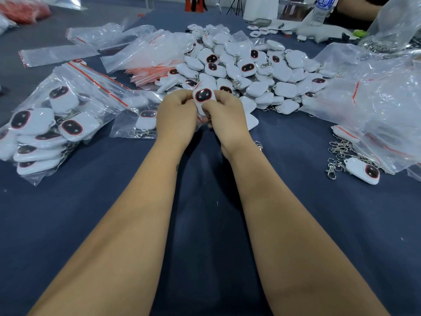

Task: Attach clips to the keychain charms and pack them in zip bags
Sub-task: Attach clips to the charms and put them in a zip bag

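Observation:
Both hands meet at the table's middle around one white keychain charm (pixel 203 96) with a dark red-rimmed face. My left hand (pixel 176 116) pinches its left side and my right hand (pixel 224 117) grips its right and lower part. Whether a zip bag or clip is also between the fingers is hidden. Just behind lies a big pile of white charms (pixel 250 71) with metal clips. A small zip bag (pixel 136 119) holding one charm and clip rests left of my left hand.
A large zip bag (pixel 57 119) full of charms lies at the left. Empty red-striped zip bags (pixel 145 55) are stacked behind it. Crumpled plastic bags (pixel 376 106) sit at the right, with loose metal clips (pixel 339 153) and one charm (pixel 364 171) in front. A water bottle (pixel 323 8) stands far right.

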A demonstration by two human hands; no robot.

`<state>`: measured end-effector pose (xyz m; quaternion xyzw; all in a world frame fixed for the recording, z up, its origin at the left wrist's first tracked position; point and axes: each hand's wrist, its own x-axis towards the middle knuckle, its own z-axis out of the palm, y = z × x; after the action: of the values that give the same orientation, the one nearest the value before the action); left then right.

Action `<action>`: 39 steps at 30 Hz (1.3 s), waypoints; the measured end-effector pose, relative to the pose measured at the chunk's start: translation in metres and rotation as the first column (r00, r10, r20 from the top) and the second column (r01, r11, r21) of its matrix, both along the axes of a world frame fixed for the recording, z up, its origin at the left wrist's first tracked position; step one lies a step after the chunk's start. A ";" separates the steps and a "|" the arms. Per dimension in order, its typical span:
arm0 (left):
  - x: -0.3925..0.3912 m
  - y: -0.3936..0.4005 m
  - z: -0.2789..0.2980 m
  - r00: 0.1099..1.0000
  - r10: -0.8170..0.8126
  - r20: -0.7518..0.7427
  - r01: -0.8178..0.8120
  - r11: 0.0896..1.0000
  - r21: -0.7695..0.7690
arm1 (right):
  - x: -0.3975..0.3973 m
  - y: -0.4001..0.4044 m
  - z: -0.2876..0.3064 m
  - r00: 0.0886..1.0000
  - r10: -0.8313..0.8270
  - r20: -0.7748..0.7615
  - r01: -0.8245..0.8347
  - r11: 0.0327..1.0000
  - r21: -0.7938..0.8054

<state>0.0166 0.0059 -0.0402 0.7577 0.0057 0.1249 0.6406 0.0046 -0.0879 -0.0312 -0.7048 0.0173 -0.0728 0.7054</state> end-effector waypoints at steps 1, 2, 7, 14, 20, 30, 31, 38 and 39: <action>0.000 0.000 0.000 1.000 -0.003 0.001 0.003 1.000 -0.016 | 0.000 0.001 0.001 1.000 -0.019 -0.008 0.019 1.000 0.011; 0.000 -0.001 0.000 1.000 -0.002 0.003 0.002 1.000 -0.027 | 0.000 0.001 0.001 0.999 -0.035 -0.023 0.036 0.999 0.026; -0.003 -0.001 0.003 1.000 0.014 -0.002 -0.014 0.998 -0.063 | 0.001 -0.003 0.001 0.998 -0.031 -0.056 0.034 0.999 0.039; -0.004 -0.002 0.005 1.000 -0.019 -0.014 0.019 0.998 -0.061 | 0.001 -0.005 0.003 0.997 0.005 -0.073 0.004 0.993 0.118; -0.003 -0.002 0.004 0.999 -0.029 -0.017 0.027 0.997 -0.075 | 0.001 -0.006 0.003 0.997 0.026 -0.067 -0.016 0.989 0.146; -0.004 -0.002 0.005 1.000 -0.028 -0.012 0.027 0.998 -0.056 | 0.004 -0.003 0.002 0.998 0.011 -0.054 0.000 0.983 0.184; -0.005 -0.002 0.005 0.999 -0.034 -0.006 0.034 0.998 -0.051 | 0.004 -0.004 0.002 0.998 0.015 -0.055 -0.003 0.980 0.201; -0.004 -0.003 0.003 0.999 -0.028 -0.016 0.028 1.000 0.006 | 0.002 -0.006 0.003 0.999 0.030 -0.039 -0.022 0.981 0.194; -0.003 -0.003 0.003 0.999 -0.028 -0.016 0.028 1.000 0.008 | 0.002 -0.005 0.003 0.999 0.032 -0.034 -0.025 0.982 0.186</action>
<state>0.0132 0.0030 -0.0371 0.7614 -0.0003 0.1097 0.6389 0.0062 -0.0934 -0.0279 -0.6376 0.0270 -0.0479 0.7684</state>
